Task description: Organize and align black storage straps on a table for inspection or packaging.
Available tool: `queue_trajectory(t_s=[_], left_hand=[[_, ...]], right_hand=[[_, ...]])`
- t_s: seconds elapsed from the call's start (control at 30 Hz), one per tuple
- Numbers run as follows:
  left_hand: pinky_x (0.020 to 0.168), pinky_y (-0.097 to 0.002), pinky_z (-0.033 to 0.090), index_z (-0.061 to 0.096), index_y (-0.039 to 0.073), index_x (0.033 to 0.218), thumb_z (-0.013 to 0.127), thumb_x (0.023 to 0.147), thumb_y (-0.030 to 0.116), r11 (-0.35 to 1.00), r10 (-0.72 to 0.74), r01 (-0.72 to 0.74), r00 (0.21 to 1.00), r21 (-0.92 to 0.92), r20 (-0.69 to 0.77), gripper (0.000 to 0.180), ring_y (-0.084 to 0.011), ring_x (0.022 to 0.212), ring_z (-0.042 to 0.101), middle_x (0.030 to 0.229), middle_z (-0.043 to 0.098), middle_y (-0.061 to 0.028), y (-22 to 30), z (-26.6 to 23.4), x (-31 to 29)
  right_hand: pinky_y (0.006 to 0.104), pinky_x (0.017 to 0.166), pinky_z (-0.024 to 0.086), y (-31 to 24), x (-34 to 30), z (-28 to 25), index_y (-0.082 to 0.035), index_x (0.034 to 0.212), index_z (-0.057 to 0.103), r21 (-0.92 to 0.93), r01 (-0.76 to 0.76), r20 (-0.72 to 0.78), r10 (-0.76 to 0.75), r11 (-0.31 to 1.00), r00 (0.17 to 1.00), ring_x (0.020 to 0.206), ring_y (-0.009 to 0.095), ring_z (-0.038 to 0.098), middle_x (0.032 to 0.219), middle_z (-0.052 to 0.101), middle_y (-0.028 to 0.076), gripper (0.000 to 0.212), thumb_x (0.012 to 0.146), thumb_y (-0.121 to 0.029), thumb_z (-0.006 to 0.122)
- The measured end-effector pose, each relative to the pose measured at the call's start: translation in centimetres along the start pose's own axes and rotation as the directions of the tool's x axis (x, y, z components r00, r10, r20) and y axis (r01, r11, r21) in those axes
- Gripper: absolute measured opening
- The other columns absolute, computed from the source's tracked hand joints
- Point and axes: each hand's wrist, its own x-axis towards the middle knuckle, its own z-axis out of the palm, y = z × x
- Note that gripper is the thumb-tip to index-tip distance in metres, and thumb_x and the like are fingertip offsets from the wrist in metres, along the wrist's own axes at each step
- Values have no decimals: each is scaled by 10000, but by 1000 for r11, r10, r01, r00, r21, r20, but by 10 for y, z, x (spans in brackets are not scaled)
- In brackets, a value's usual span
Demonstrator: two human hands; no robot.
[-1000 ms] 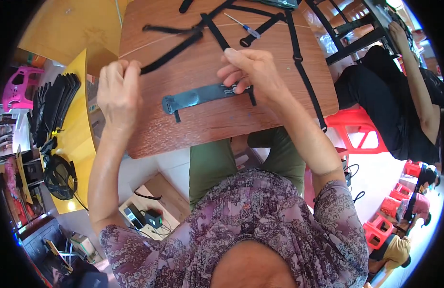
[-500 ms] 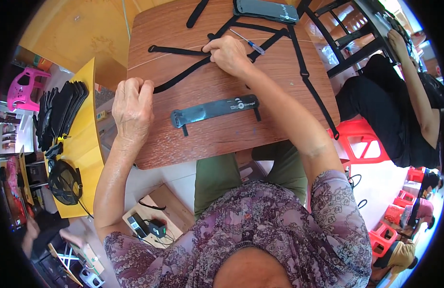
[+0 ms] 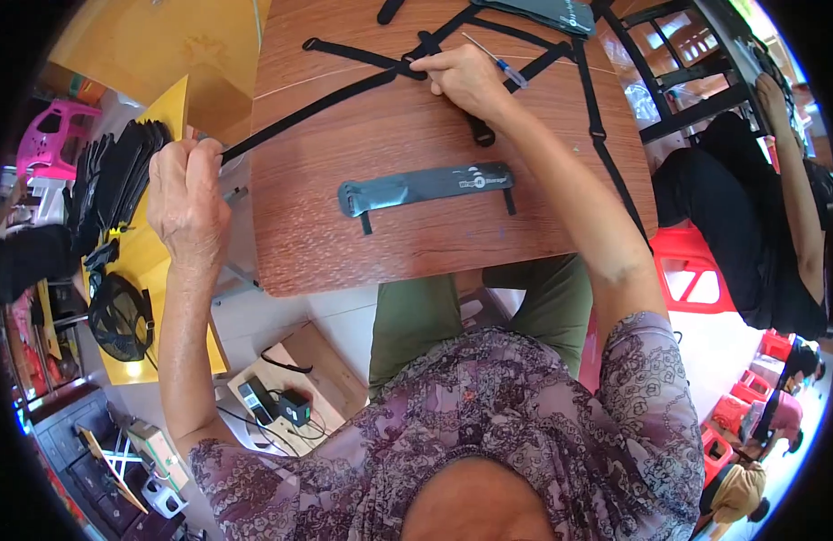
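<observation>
My left hand is closed on one end of a long black strap, just past the table's left edge. The strap runs taut to the far middle of the wooden table. There my right hand has its index finger on the strap by a small loop, the other fingers curled. A second black strap with a looped end meets it there. Beside the right hand lies a screwdriver with a blue and clear handle. Nearer me rests a flat grey wrap with two short black tabs.
Another grey wrap and more black straps lie on the table's far right. Left stand a yellow board, black bundles and a mesh cap. A person in black is by a red stool.
My left hand has moved left beyond the table edge, drawing the strap out longer and straighter. My right hand stays by the loop. The whole view has shifted a little.
</observation>
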Motion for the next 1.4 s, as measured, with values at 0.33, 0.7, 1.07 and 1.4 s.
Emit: queue_trajectory(t_s=[0.33,0.7,1.07,1.4], left_hand=[[579,-326,458,614,46,886,654,714,2,995,97,-96,993,15,-61,182,-255,728,557,824,565,-97,26,-10,1],[628,-274,463,604,13,997,659,792,44,901,-274,155,928,-406,-254,214,-171,741,572,862,603,-79,62,-13,-29],[574,-213,456,571,-28,1057,653,798,34,-439,-443,609,493,-661,748,278,-118,694,596,845,632,-80,104,-30,-51],[531,-187,432,634,0,910,660,803,66,-443,-368,759,331,-477,869,129,-81,600,568,736,639,-52,112,-23,-53]], right_hand=[[203,393,426,-57,-49,-38,97,1004,570,620,-601,602,186,504,777,509,135,586,712,636,161,558,874,-445,536],[171,402,337,-66,-111,-69,-21,830,658,711,-472,532,41,522,846,459,39,451,566,548,-7,240,811,-261,667],[176,502,377,-44,-156,-78,-26,915,684,629,-405,409,161,663,898,578,45,515,671,602,0,153,802,-128,668],[177,506,382,-32,-172,-75,-25,939,680,584,-409,433,157,701,888,584,37,494,668,586,-10,152,832,-114,619]])
